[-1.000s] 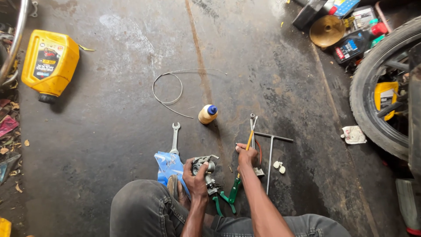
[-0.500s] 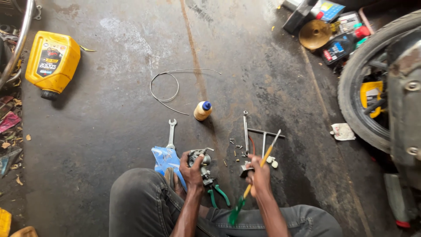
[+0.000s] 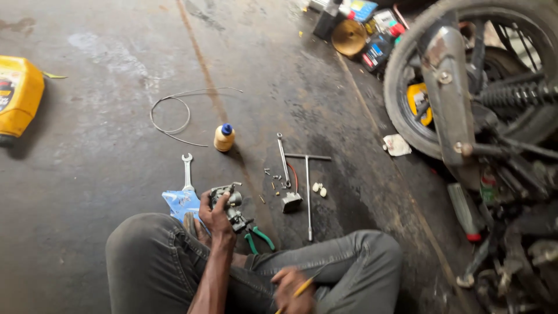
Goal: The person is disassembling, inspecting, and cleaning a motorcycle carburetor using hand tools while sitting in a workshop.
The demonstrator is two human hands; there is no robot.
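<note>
So the left hand (image 3: 216, 216) is wrapped around a small metal carburettor (image 3: 226, 200), holding it just above the floor (image 3: 104, 151) in front of the bent knees. The right hand (image 3: 290, 288) is down low over the lap, closed around a yellow-handled screwdriver (image 3: 302, 286), handle pointing up and away to the right; the tip end is hidden by the hand, so can't tell where it points. The carburettor sits up and to the left of that right hand, near but clearly apart, and its long axis runs roughly toward the green-handled pliers (image 3: 256, 237) lying just beside it on the floor. Counting the rest: one open-end spanner (image 3: 186, 170) resting partly on a blue rag (image 3: 183, 202), one longer spanner (image 3: 282, 157), one T-handle wrench (image 3: 307, 192), one little bottle with a blue cap (image 3: 224, 137), one loop of cable (image 3: 174, 113), one yellow oil jug (image 3: 20, 96) off to the left, a scatter of small screws (image 3: 273, 177) too tiny to count, two small white bits (image 3: 319, 189). Motorcycle rear wheel (image 3: 407, 87) off to the right.
</note>
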